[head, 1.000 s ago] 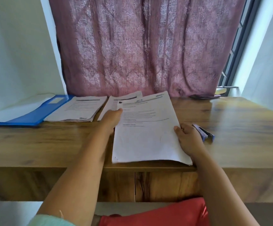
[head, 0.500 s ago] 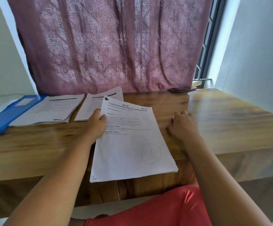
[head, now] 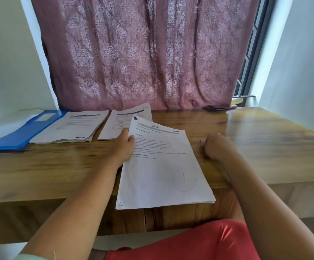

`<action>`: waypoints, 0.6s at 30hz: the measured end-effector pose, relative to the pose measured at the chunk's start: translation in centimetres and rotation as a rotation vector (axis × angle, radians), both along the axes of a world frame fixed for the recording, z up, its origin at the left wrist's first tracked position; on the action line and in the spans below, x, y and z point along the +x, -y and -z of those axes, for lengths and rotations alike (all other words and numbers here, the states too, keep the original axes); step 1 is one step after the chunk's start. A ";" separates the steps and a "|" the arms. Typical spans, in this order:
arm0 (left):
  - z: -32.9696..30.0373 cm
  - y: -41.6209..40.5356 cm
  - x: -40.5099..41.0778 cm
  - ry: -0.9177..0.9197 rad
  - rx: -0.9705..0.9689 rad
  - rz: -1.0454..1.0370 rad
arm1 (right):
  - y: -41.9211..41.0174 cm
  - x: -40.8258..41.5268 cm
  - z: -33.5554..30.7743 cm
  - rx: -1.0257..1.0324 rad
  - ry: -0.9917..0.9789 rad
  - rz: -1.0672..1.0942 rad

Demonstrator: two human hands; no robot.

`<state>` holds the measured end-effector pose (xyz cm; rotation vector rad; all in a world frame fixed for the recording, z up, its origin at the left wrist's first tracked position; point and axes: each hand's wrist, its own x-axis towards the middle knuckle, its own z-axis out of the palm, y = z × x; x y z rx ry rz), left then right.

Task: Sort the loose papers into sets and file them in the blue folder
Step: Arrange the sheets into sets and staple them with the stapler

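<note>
1. Two bare hands work over a glossy, grained wooden tabletop [head: 264, 147].
2. Left hand [head: 123, 147] pinches a thin white printed paper sheaf [head: 163, 171] overhanging the near edge.
3. Right hand [head: 216, 147] rests curled; its contents cannot be told.
4. Two flat paper stacks [head: 71, 128] [head: 120, 124] lie beside the open, smooth blue plastic folder [head: 17, 136], far left.

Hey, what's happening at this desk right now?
A person seated at a wooden table is sorting papers. Their left hand grips a set of sheets by its left edge, its near end hanging past the table's front. The right hand rests curled on the tabletop beside it. Two more stacks, a thick one and a thinner one, lie beside the blue folder, which is open at the left.
</note>
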<state>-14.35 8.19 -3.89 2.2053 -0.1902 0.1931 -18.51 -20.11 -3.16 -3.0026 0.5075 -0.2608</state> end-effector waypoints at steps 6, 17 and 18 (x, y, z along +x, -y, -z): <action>0.2 -0.1 0.4 0.005 -0.039 0.003 | -1.2 0.4 -2.9 0.642 0.401 -0.078; 0.1 -0.3 0.4 -0.033 -0.165 0.046 | -7.1 7.9 -6.0 2.128 0.276 -0.387; 0.2 -0.3 0.4 -0.039 -0.173 0.053 | -7.6 8.9 -5.9 2.123 0.269 -0.380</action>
